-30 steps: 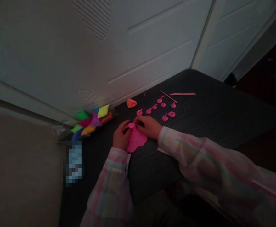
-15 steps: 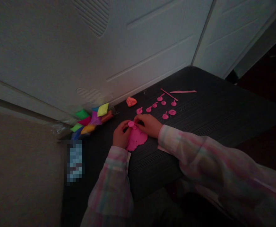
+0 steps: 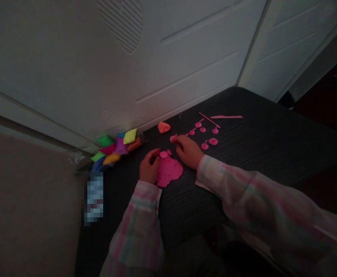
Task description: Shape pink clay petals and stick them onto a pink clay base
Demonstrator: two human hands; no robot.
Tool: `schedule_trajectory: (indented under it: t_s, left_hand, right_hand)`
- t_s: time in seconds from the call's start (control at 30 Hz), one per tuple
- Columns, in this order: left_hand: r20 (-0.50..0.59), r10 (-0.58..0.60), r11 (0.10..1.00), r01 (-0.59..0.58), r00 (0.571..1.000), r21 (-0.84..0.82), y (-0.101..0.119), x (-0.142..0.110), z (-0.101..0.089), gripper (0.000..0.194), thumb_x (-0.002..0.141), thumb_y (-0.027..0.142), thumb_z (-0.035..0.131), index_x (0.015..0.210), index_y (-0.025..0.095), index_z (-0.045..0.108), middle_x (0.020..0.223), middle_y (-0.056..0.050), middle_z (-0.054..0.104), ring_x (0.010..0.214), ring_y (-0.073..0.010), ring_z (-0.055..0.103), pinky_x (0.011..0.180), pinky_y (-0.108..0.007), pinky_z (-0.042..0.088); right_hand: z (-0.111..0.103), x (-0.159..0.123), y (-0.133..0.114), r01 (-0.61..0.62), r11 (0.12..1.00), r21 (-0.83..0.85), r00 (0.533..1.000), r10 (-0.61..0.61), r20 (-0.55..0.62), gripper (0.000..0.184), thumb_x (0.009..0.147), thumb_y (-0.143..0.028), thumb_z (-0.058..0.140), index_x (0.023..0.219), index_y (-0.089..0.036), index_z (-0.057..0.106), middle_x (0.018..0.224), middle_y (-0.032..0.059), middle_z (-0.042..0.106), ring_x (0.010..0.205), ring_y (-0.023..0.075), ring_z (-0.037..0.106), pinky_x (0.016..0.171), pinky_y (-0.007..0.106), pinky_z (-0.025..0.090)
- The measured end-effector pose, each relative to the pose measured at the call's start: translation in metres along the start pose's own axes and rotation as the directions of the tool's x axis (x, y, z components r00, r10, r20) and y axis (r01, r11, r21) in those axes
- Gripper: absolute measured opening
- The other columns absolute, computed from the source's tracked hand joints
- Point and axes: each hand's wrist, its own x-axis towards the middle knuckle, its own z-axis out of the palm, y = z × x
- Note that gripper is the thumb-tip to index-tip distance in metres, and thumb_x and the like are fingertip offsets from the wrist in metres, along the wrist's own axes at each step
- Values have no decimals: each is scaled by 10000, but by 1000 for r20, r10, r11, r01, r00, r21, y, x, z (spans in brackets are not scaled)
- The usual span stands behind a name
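A flattened pink clay sheet (image 3: 170,171) lies on the dark table. At its upper end sit a round pink clay disc (image 3: 163,154) and a smaller clay bit (image 3: 169,152). My left hand (image 3: 149,167) is curled against the sheet's left side, with finger and thumb closed at its edge beside the disc. Beyond the sheet, the fingertips of my right hand (image 3: 189,151) pinch a small pink clay piece with a thin tail (image 3: 173,138) at the tabletop. Several similar tailed clay pieces (image 3: 204,145) lie to the right, one partly behind my right hand.
An orange clay lump (image 3: 164,127) lies near the white panel (image 3: 197,73) at the back. A pink stick tool (image 3: 209,120) and a pink clay knife (image 3: 226,117) are at far right. Colourful clay packets (image 3: 112,158) lie left, above a blurred-out item (image 3: 94,198).
My right hand has left the clay sheet's top and reached away to a small tailed piece. My left hand stays by the sheet. The whole view has shifted slightly.
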Motion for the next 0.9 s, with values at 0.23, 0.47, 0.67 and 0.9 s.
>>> schedule_trajectory:
  t_s: [0.23, 0.47, 0.67, 0.9]
  left_hand:
    - [-12, -4, 999, 3, 1000, -46, -6, 0, 0, 221, 666, 194, 454, 873, 171, 528, 824, -19, 570, 768, -124, 516, 700, -256, 386]
    - [-13, -26, 999, 26, 1000, 19, -1, -1, -1, 221, 652, 194, 462, 858, 159, 535, 818, -26, 563, 745, -122, 500, 686, -255, 379]
    - [24, -35, 973, 29, 999, 227, -5, -1, -17, 169, 652, 240, 462, 764, 151, 552, 759, -30, 529, 675, -119, 477, 616, -247, 378]
    - [335, 33, 897, -176, 942, 407, -4, -9, -39, 192, 570, 344, 556, 645, 167, 564, 699, -13, 517, 710, -146, 440, 654, -271, 340]
  right_hand:
    - [-8, 2, -3, 22, 946, -325, 995, -51, -83, 236, 696, -158, 418, 891, -194, 546, 1028, 44, 507, 1013, 210, 335, 823, 383, 213]
    - [-4, 13, 2, -45, 862, -505, 991, -24, -129, 200, 713, -222, 430, 854, -207, 571, 1110, 36, 469, 1070, 234, 270, 841, 432, 123]
    - [-4, 15, 4, -47, 849, -526, 987, -41, -154, 147, 703, -241, 455, 726, -210, 596, 1072, 27, 497, 1049, 231, 301, 837, 426, 131]
    - [-5, 14, -3, 8, 884, -467, 977, -106, -183, 169, 730, -263, 428, 734, -204, 586, 1017, 36, 527, 1017, 213, 344, 824, 401, 159]
